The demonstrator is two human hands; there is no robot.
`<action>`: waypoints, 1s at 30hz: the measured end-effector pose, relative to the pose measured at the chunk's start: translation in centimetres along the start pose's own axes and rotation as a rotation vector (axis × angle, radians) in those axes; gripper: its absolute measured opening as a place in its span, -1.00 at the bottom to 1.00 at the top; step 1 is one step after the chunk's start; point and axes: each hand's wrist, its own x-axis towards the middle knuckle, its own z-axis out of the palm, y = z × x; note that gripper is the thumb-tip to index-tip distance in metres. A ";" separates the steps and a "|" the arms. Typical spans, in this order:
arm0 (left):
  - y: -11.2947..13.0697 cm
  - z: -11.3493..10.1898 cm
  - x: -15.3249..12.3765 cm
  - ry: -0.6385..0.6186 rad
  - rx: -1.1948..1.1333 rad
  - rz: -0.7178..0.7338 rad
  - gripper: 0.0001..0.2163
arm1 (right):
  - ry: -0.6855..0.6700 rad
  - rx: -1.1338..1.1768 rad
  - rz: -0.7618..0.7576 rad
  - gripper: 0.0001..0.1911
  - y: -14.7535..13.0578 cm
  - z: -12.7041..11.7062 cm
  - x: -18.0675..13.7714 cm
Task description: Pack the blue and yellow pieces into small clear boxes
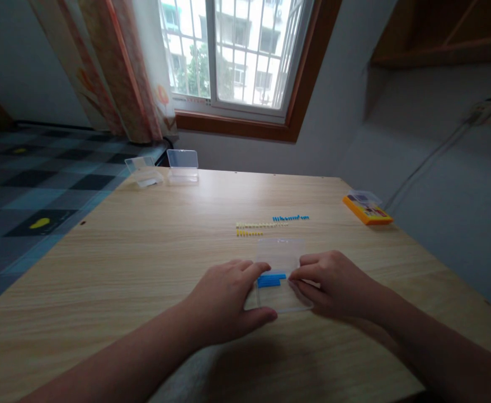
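A clear plastic box [285, 309] lies on the table in front of me with its lid folded back. Inside, along the left part, are blue strips [270, 280] lying side by side. My left hand [232, 299] grips the box's left end, thumb at the near edge and fingers at the hinge side. The fingertips of my right hand [327, 282] are pinched together over the right half of the box, close to the strips' ends. Whatever is between those fingertips is too small or hidden to make out.
Beyond the box are rows of small blue pieces [291, 218], cream pieces [262, 225] and yellow pieces [249, 233]. Two open clear boxes [182, 174] stand at the table's far left corner. An orange box [367, 211] sits near the right edge.
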 end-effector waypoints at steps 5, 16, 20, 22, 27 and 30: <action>0.0 -0.1 0.0 -0.005 -0.006 0.002 -0.43 | 0.197 0.045 -0.118 -0.78 -0.2 -0.6 -0.1; -0.3 0.1 -0.2 0.011 -0.023 0.010 -0.41 | 0.398 -0.209 0.058 -0.83 6.3 -4.2 4.8; -0.3 0.0 -0.2 0.012 -0.028 0.007 -0.42 | 0.188 -0.277 0.149 -0.87 8.9 -3.6 8.9; -0.2 0.0 -0.3 0.013 -0.032 0.007 -0.41 | 0.148 -0.274 0.147 -0.88 9.5 -3.1 10.3; -0.1 -0.2 -0.3 0.014 -0.034 0.009 -0.42 | 0.070 -0.256 0.173 -0.86 10.2 -2.4 11.9; -0.1 -0.2 -0.3 0.014 -0.039 0.006 -0.41 | 0.035 -0.237 0.191 -0.86 10.4 -2.3 12.3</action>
